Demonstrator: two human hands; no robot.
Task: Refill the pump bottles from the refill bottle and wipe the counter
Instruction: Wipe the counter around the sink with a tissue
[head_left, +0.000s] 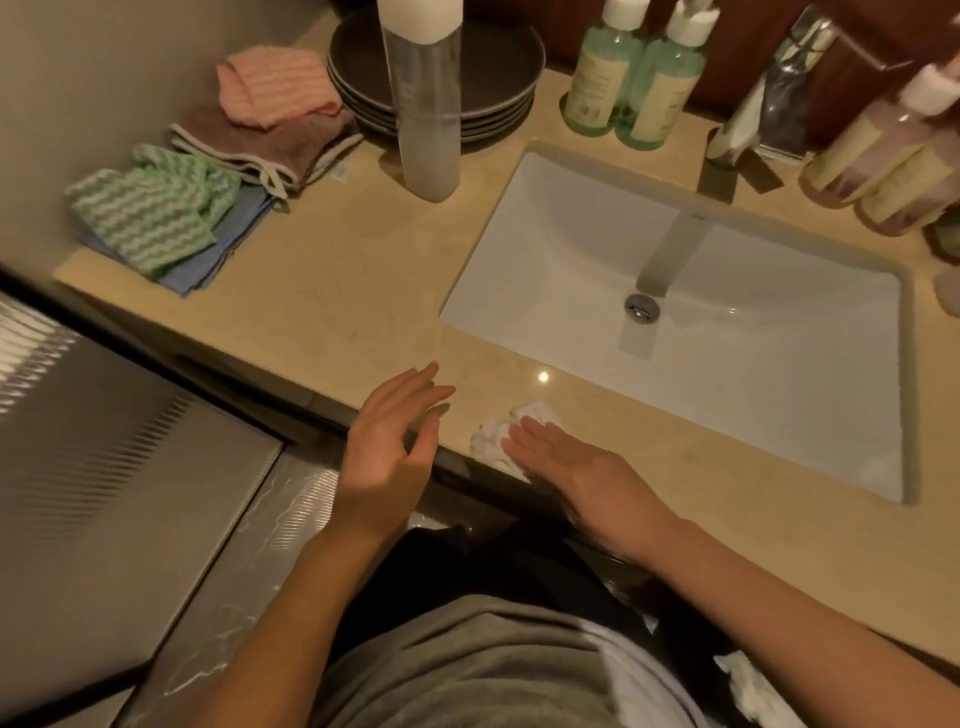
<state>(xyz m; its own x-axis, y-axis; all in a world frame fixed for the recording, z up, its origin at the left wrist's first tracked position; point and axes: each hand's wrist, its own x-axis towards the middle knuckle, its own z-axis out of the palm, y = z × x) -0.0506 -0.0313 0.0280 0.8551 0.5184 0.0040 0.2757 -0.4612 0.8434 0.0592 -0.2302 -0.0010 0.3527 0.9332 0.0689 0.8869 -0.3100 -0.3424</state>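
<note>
Okay, I'm looking down at the counter (337, 291) and both hands are at its front edge. The right hand (571, 462) lies flat, fingers straight and together, pressing on a crumpled white tissue (493, 439) that sits right at the lip of the counter, just in front of the sink (571, 249). It isn't curled round the tissue, only laid on top of it. The left hand (387, 447) is just beside it on the left, open with fingers spread and relaxed, holding nothing. It sits over the counter edge, and I can't tell whether the fingertips touch the surface. Now the bottles: the green bottles (597, 73) stand side by side, touching, at the back of the counter behind the sink's left corner, white tops on. The pink bottles (867, 145) are at the far right, beyond the tap (670, 249), also side by side. A tall clear bottle (428, 119) with a white top stands upright to the left of the sink, well apart from both hands. Right behind it is a stack of dark plates (483, 62). Over on the left end there are folded cloths: a pink cloth (270, 85) on top of a brown cloth (244, 143), and nearer to me a green striped cloth (145, 218) lying on a blue cloth (218, 254). One more scrap of white paper (748, 686) shows low at the right, below the counter edge.
</note>
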